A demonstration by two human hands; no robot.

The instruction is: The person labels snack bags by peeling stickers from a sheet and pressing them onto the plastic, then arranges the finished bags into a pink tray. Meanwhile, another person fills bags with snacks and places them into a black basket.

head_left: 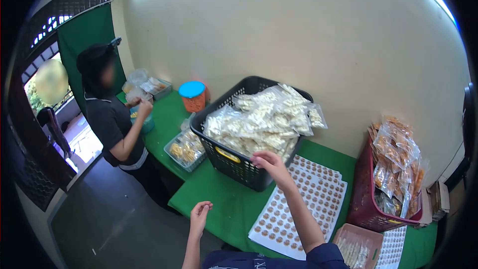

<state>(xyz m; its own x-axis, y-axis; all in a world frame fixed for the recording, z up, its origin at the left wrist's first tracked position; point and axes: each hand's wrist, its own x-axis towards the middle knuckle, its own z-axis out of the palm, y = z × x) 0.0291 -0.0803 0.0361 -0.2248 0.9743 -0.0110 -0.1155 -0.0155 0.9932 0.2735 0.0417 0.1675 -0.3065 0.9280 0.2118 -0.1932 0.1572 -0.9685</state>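
Black basket: stands on the green table, in front of the person and close to the wall, open side up. It is heaped above the rim with clear packets of pale snacks.

Orientation: the basket sits at an angle to the table's front edge, with one lower corner pointing toward the person. Its long axis appears to run from near right to far left, but lens distortion prevents a firm reading.

Right hand: extended to the near rim, fingers bent down over it. The view does not show whether the grip is closed on the rim or on a packet.

Left hand: held off the table's front edge, half-open grip, nothing visible in it.

Placement, as judged: the angled setting puts the near rim within reach of the extended arm. A sticker sheet lies flat just beside the basket, on the right-hand side, where either hand can reach it.

Surroundings: a red basket of orange snack packets stands farther right. A clear tray and a blue-lidded tub stand to the left, near a co-worker at the table's far end.
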